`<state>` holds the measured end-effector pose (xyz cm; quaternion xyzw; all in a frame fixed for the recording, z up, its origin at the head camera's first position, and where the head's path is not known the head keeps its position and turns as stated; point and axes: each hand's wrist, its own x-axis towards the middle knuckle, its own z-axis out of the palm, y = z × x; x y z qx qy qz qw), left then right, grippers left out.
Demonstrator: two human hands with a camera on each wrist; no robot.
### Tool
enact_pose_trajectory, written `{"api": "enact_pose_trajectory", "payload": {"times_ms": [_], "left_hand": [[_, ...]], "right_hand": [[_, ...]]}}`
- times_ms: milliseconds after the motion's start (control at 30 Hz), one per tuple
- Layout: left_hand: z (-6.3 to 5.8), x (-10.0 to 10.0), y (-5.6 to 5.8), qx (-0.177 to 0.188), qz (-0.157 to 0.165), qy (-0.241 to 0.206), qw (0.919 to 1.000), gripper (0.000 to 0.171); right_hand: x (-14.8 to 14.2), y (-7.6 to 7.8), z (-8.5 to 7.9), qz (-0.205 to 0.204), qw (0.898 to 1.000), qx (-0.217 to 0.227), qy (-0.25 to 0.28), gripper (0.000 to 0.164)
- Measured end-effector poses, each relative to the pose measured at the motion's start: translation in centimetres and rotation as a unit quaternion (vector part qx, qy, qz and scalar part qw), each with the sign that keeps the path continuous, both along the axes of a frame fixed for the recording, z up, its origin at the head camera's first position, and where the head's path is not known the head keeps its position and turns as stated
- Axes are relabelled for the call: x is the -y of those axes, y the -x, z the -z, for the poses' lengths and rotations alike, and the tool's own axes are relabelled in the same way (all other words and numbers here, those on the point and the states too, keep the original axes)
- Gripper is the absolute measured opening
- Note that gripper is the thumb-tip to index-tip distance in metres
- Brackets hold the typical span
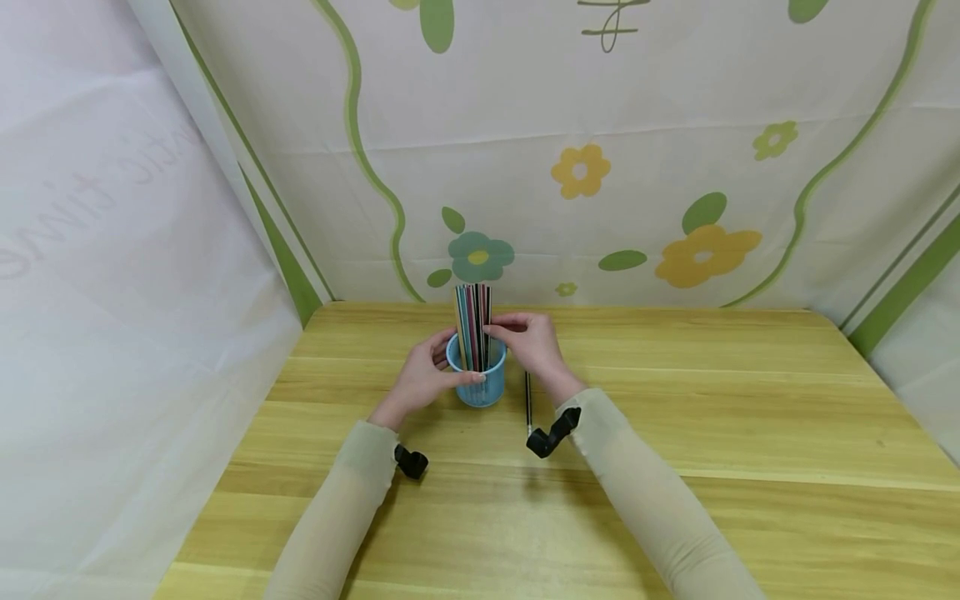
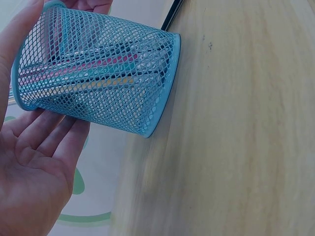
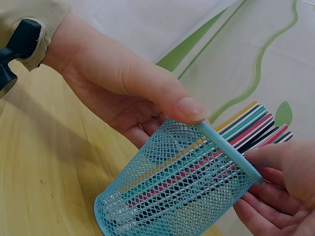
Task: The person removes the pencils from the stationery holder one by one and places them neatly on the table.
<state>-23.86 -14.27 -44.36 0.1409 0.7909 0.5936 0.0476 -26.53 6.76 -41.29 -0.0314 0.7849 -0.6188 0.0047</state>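
- My left hand (image 1: 420,375) is curved around a light-blue mesh cup (image 1: 491,392), thumb across the near rim and fingers behind its far side.
- My right hand (image 1: 536,343) is narrowed at the cup's right rim, thumb and forefinger pinching the right edge of a bundle of sticks (image 1: 471,321); exactly which stick I cannot tell.
- The cup stands upright on the bench, a little below the centre of the frame.
- The sticks are slim and pencil-like, in yellow, teal, red, black and white; they rise well above the rim, and their lower ends show pale through the mesh.
- A single black stick (image 1: 528,400) lies on the bench to the right of the cup, partly hidden by my right wrist.
- Both arms reach in from the bottom of the frame in beige sleeves (image 1: 330,508), a black mount (image 1: 553,433) at each wrist.
- The bench (image 1: 750,400) is pale yellow wood, filling the lower part of the frame.
- Behind it, across the top, hangs a white backdrop (image 1: 487,92) printed with flowers, leaves and wavy green lines.
- White cloth (image 1: 112,375) with faint grey lettering covers the left side.
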Motion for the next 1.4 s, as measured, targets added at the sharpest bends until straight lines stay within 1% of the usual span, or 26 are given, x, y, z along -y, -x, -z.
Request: {"api": "enact_pose_trajectory", "payload": {"times_ms": [200, 333, 567, 667, 767, 867, 967, 1400], "left_hand": [[0.08, 0.01, 0.00, 0.001, -0.006, 0.007, 1.0000, 0.084], [0.08, 0.03, 0.04, 0.002, -0.004, 0.006, 1.0000, 0.085], [0.17, 0.01, 0.09, 0.000, -0.003, 0.006, 1.0000, 0.085], [0.16, 0.00, 0.08, 0.001, -0.002, 0.005, 1.0000, 0.086], [0.18, 0.00, 0.10, 0.001, -0.003, 0.005, 1.0000, 0.087], [0.16, -0.01, 0.10, 0.002, -0.006, 0.005, 1.0000, 0.088], [0.16, 0.00, 0.08, 0.002, -0.008, 0.005, 1.0000, 0.088], [0.21, 0.07, 0.13, 0.001, -0.003, 0.002, 1.0000, 0.090]], "right_hand": [[0.03, -0.03, 0.05, 0.002, 1.000, 0.003, 0.000, 0.021], [0.03, -0.07, 0.10, 0.003, 1.000, -0.001, 0.002, 0.021], [0.00, -0.16, 0.16, 0.003, 1.000, -0.007, 0.012, 0.025], [-0.05, -0.18, 0.06, 0.009, 1.000, -0.005, 0.021, 0.027], [-0.13, -0.15, -0.12, 0.014, 0.999, -0.003, 0.043, 0.028], [-0.22, -0.08, -0.27, 0.014, 0.998, -0.004, 0.065, 0.028], [-0.30, -0.08, -0.36, 0.013, 0.997, -0.003, 0.077, 0.027], [-0.47, -0.21, -0.59, 0.015, 0.996, 0.003, 0.091, 0.029]]}}
